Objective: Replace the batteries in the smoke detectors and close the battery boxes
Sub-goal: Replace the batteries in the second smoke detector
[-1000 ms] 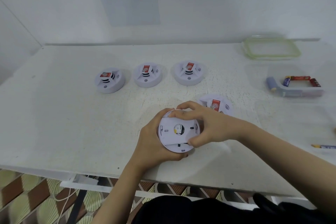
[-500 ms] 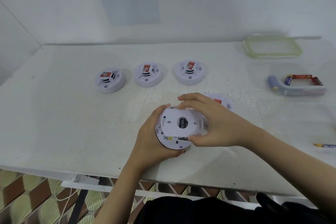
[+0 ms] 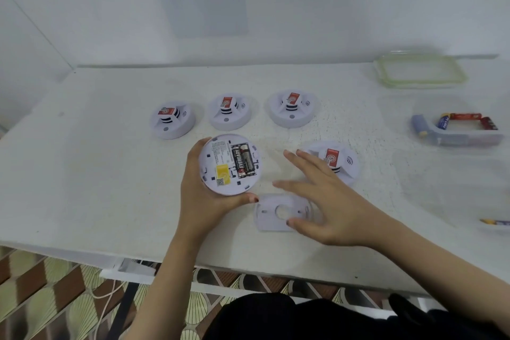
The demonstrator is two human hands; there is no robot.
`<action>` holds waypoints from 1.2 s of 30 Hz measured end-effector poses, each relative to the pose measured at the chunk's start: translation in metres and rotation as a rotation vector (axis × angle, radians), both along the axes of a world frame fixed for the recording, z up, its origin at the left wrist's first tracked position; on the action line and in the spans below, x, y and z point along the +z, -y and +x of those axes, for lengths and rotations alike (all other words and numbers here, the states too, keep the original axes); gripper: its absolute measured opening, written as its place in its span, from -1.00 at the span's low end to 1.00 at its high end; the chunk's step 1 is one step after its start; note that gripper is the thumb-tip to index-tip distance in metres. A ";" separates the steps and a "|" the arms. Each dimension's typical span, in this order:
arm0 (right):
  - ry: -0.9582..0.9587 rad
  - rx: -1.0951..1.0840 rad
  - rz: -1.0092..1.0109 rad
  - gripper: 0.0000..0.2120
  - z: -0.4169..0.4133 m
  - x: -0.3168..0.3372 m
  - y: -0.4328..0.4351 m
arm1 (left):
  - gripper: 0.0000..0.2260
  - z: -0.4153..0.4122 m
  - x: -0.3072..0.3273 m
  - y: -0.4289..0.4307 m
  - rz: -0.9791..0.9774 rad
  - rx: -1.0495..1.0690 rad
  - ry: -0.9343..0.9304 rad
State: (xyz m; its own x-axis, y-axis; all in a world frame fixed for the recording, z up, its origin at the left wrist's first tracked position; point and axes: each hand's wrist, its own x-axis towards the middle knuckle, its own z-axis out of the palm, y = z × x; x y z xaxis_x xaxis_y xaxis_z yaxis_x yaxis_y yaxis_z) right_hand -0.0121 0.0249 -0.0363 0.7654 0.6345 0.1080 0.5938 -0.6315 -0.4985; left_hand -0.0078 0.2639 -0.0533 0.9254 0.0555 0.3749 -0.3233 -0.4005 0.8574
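Now the left hand point(image 3: 200, 201) grips the opened detector point(image 3: 220, 165), right hand point(image 3: 328, 201) spread loose over the cover point(image 3: 271, 214); tilting could spill the batteries point(image 3: 244, 160)

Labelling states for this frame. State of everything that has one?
held detector: underside up, cover off, two batteries in bay.
back cover: detached, flat on table.
other four detectors: sensor side up, on table.
battery container: lid off, spare batteries inside.
lid: off, lying on table.
left hand: grips held detector.
right hand: open, over back cover.
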 end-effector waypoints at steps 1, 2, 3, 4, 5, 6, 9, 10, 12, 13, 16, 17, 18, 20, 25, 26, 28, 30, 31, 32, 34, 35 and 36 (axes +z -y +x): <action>-0.023 -0.033 0.101 -0.46 0.000 0.003 0.000 | -0.10 0.001 0.002 0.005 -0.011 -0.018 0.006; -0.056 -0.069 0.199 -0.46 0.001 0.006 0.000 | -0.10 0.001 0.004 0.011 -0.013 -0.037 0.018; -0.091 -0.095 0.285 -0.45 0.003 0.011 0.000 | -0.10 0.002 0.007 0.017 -0.010 -0.056 0.028; -0.111 -0.107 0.350 -0.44 0.005 0.015 0.001 | -0.09 0.003 0.009 0.024 -0.012 -0.078 0.038; -0.106 -0.116 0.383 -0.44 0.007 0.019 0.002 | -0.09 0.004 0.012 0.030 -0.018 -0.100 0.043; -0.083 -0.126 0.381 -0.43 0.009 0.023 0.004 | -0.09 0.005 0.013 0.036 -0.022 -0.119 0.049; 0.013 -0.157 0.310 -0.46 0.012 0.026 0.015 | -0.09 0.010 0.018 0.054 -0.017 -0.154 0.067; 0.045 -0.169 0.292 -0.47 0.012 0.026 0.020 | -0.10 0.011 0.020 0.059 -0.015 -0.158 0.069; 0.106 -0.188 0.282 -0.49 0.011 0.029 0.029 | -0.10 0.013 0.023 0.070 -0.021 -0.169 0.072; 0.131 -0.191 0.289 -0.51 0.010 0.030 0.033 | -0.09 0.014 0.024 0.076 -0.023 -0.176 0.073; 0.151 -0.215 0.350 -0.54 0.007 0.030 0.047 | -0.07 0.014 0.026 0.092 -0.033 -0.209 0.064; 0.128 -0.235 0.387 -0.55 0.005 0.031 0.051 | -0.07 0.013 0.026 0.098 -0.033 -0.217 0.055; 0.091 -0.257 0.428 -0.57 0.004 0.032 0.056 | -0.05 0.013 0.026 0.104 -0.026 -0.223 0.043; 0.029 -0.296 0.494 -0.61 0.003 0.037 0.067 | -0.03 0.011 0.026 0.116 -0.004 -0.239 0.026; 0.006 -0.344 0.531 -0.78 0.001 0.052 0.096 | -0.05 0.008 0.030 0.148 0.022 -0.266 0.050; -0.006 -0.354 0.534 -0.80 0.000 0.055 0.102 | -0.05 0.008 0.031 0.155 0.023 -0.268 0.054; -0.037 -0.371 0.534 -0.84 -0.001 0.060 0.113 | -0.06 0.007 0.031 0.167 0.042 -0.274 0.068; -0.060 -0.381 0.536 -0.86 0.000 0.061 0.124 | -0.08 0.007 0.031 0.179 0.050 -0.290 0.072; -0.070 -0.385 0.540 -0.86 0.000 0.061 0.130 | -0.07 0.007 0.030 0.184 0.046 -0.300 0.069; -0.077 -0.386 0.545 -0.85 0.000 0.061 0.135 | -0.07 0.007 0.030 0.190 0.037 -0.311 0.063; -0.084 -0.377 0.556 -0.82 -0.001 0.060 0.147 | -0.06 0.006 0.029 0.202 0.018 -0.327 0.047; -0.090 -0.373 0.561 -0.81 -0.001 0.060 0.153 | -0.06 0.005 0.029 0.208 0.011 -0.330 0.039; -0.100 -0.368 0.568 -0.81 -0.001 0.061 0.159 | -0.06 0.005 0.030 0.214 0.006 -0.332 0.036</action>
State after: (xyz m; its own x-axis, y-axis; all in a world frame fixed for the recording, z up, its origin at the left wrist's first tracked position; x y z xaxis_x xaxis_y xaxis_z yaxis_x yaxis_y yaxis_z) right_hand -0.0130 -0.1339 0.0243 0.9439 0.1972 0.2649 0.3247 -0.4076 -0.8535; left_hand -0.0027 0.0499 -0.0237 0.8786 -0.2493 0.4074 -0.4674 -0.2732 0.8408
